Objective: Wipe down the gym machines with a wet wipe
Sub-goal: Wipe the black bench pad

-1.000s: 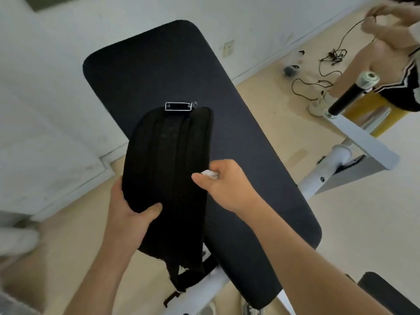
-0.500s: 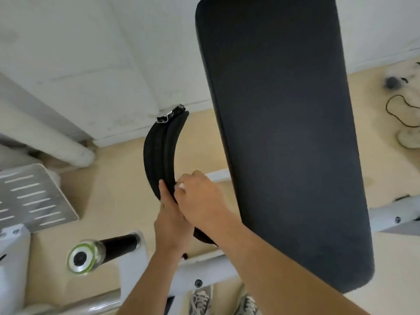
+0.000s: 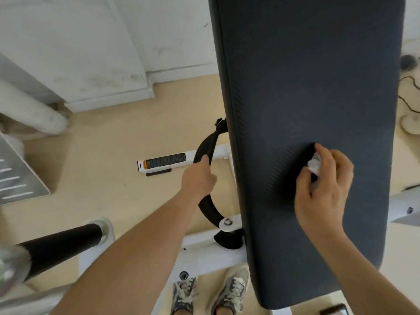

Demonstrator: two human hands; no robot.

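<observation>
A long black padded bench (image 3: 306, 87) of a white-framed gym machine fills the right half of the view. My right hand (image 3: 322, 189) pinches a crumpled white wet wipe (image 3: 314, 164) and holds it against the pad's lower middle. Left of the pad hangs a curved black padded belt (image 3: 205, 151), fixed by a white bracket (image 3: 228, 222) near the frame. My left hand (image 3: 198, 178) grips this belt at its middle, off the side of the bench.
A black foam roller bar with a metal end (image 3: 61, 243) juts in at the lower left. A white frame foot with a black tread strip (image 3: 166, 161) lies on the beige floor. A perforated metal plate (image 3: 16, 173) is at the left edge. Cables (image 3: 409, 92) trail at far right.
My left hand lowered the belt beside the bench. My right hand left the belt and moved right onto the pad with the wipe. The view shifted left and down.
</observation>
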